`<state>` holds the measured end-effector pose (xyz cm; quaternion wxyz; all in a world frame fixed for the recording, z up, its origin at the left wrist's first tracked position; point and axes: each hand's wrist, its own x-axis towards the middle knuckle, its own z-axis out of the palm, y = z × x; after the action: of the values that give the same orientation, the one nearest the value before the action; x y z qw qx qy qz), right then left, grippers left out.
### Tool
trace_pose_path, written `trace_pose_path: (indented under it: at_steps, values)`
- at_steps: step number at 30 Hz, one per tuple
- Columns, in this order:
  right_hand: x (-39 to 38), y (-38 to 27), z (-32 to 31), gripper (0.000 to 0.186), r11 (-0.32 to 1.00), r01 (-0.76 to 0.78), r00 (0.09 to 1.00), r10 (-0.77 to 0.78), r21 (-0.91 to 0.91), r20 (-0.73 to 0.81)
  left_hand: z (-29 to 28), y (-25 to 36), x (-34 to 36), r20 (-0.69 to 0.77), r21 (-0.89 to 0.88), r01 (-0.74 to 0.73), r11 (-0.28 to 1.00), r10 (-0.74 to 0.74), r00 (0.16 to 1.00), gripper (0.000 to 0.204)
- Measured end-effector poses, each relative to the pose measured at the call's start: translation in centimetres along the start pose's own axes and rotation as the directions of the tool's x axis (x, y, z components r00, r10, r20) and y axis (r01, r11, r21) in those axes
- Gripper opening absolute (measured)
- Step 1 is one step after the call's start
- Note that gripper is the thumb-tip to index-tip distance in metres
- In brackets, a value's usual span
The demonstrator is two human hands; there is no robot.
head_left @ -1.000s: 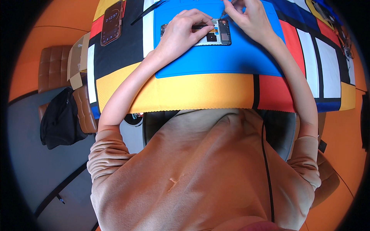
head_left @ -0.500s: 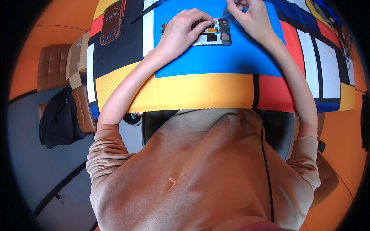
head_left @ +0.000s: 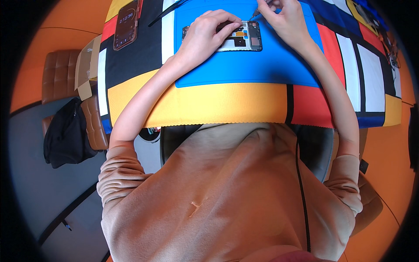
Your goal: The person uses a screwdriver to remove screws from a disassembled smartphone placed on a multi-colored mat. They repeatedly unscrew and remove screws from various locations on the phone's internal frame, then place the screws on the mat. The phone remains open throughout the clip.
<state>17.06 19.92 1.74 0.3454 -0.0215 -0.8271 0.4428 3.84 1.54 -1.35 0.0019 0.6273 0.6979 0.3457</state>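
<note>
An opened phone point(head_left: 254, 37) with its inner parts and a yellow flex cable showing lies on a blue mat point(head_left: 262, 70). My left hand point(head_left: 205, 37) is curled over the phone's left part, fingertips bent onto it and hiding some of it. My right hand point(head_left: 283, 19) grips a slim precision tool point(head_left: 255, 14) whose tip is close to the phone's top right edge; whether it touches is too small to tell.
A second phone point(head_left: 125, 26) lies at the upper left on the patterned cloth point(head_left: 200, 105). Dark thin items point(head_left: 161, 15) lie beside the mat, cables point(head_left: 393, 56) at the far right. A cardboard box point(head_left: 85, 70) and black bag point(head_left: 65, 131) sit on chairs at left.
Over the last second my left fingertips have shifted slightly up and left, uncovering more of the flex cable. My right hand and the tool have moved slightly to the right.
</note>
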Motion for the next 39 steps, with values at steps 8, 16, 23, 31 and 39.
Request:
trace_pose_path:
  at_steps: [8,16,23,31,39]
  values:
    - [0.2,-0.2,-0.4,0.021,1.0,-0.002,0.999,0.002,0.016,-0.039,-0.1,0.5,0.1,-0.054,-0.084,0.014,0.996,-0.019,0.998,0.021]
    - [0.2,0.1,-0.4,0.02,0.953,-0.137,0.983,0.165,0.271,-0.084,-1.1,1.5,1.4,-0.016,-0.291,0.235,0.927,-0.25,0.968,0.024]
    - [0.3,0.7,0.2,0.017,0.948,-0.108,0.979,0.154,0.301,-0.135,-0.6,1.9,1.8,0.033,-0.375,0.319,0.871,-0.331,0.943,0.023]
    - [0.7,1.7,-0.1,0.017,0.913,-0.16,0.956,0.238,0.376,-0.173,0.0,2.2,2.8,0.089,-0.378,0.361,0.852,-0.355,0.931,0.023]
    - [1.2,3.0,-1.0,0.015,0.906,-0.08,0.956,0.188,0.415,-0.226,-0.1,2.5,5.0,0.096,-0.425,0.35,0.835,-0.343,0.934,0.022]
